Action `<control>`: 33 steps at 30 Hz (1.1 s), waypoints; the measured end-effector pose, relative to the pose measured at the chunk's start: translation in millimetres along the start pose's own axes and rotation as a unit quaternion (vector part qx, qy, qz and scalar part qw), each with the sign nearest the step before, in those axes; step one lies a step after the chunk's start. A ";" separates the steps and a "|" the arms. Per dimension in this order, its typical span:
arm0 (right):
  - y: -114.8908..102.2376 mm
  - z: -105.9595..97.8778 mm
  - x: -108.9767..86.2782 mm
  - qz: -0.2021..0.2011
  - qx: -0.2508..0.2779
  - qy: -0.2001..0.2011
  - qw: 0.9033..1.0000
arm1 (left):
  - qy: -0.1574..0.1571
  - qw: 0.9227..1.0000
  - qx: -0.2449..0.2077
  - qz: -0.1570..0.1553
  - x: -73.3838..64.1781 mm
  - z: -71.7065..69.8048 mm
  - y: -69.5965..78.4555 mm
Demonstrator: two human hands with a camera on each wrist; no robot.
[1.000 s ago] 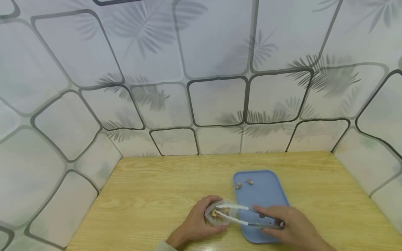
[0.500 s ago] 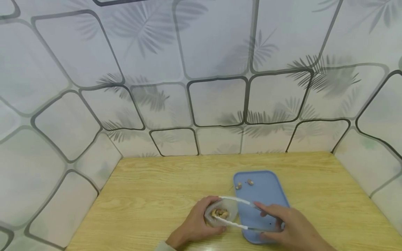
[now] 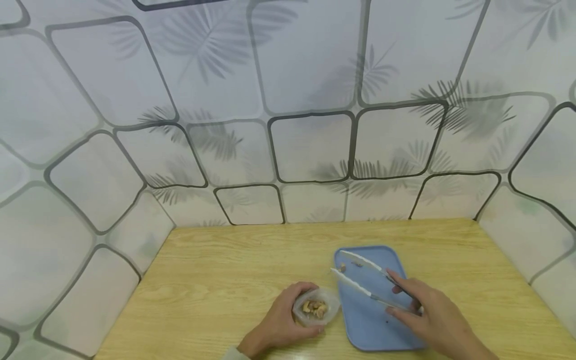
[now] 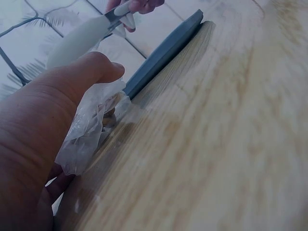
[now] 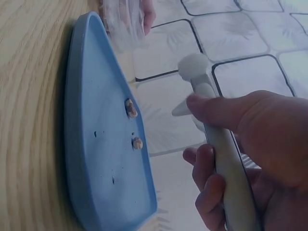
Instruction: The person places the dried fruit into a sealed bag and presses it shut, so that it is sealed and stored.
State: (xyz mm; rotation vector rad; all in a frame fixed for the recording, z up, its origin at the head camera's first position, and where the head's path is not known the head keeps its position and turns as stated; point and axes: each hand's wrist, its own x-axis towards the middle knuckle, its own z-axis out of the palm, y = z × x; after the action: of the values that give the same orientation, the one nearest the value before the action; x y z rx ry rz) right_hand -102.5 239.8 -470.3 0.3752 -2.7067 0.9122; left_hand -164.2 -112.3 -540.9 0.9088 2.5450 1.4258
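Observation:
My left hand (image 3: 284, 316) curls round a clear plastic bag (image 3: 332, 306) on the table, its mouth facing up. Inside the bag lie several brown, nut-like pieces (image 3: 315, 308). My right hand (image 3: 434, 312) grips metal tongs with white tips (image 3: 362, 260). The tongs' arms are spread apart over the blue tray (image 3: 373, 337), with nothing visible between the tips. Near the tray's far left corner are two small brown-and-white pieces, a nearer piece (image 5: 137, 143) and a longer piece (image 5: 131, 109) in the right wrist view. Dark specks dot the tray floor.
The wood-grain table (image 3: 225, 280) is bordered by pale walls (image 3: 310, 145) with a leaf and block pattern at the back and both sides. The tray stands just right of the bag.
The tongs have left the bag's mouth and moved right and away from me, over the tray's far pieces. More pieces show in the bag. The left hand has stayed in place.

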 end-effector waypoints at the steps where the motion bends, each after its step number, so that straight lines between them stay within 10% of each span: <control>1: 0.8 0.0 0.2 0.008 -0.006 -0.002 1.000 | 0.001 1.000 0.001 0.001 0.0 0.1 0.0; 25: 25.9 7.3 1.5 0.087 -0.080 -0.010 0.993 | 0.001 1.000 0.019 0.010 0.6 -0.1 1.0; 33: 26.9 12.0 6.7 0.135 -0.077 -0.076 0.985 | 0.001 1.000 0.021 0.007 -0.6 -1.1 0.6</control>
State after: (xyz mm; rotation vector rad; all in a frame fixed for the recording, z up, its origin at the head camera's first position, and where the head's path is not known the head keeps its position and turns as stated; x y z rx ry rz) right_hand -119.4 252.0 -492.2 0.0459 -2.9966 0.7596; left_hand -163.8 -113.2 -539.9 0.9332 2.5843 1.3818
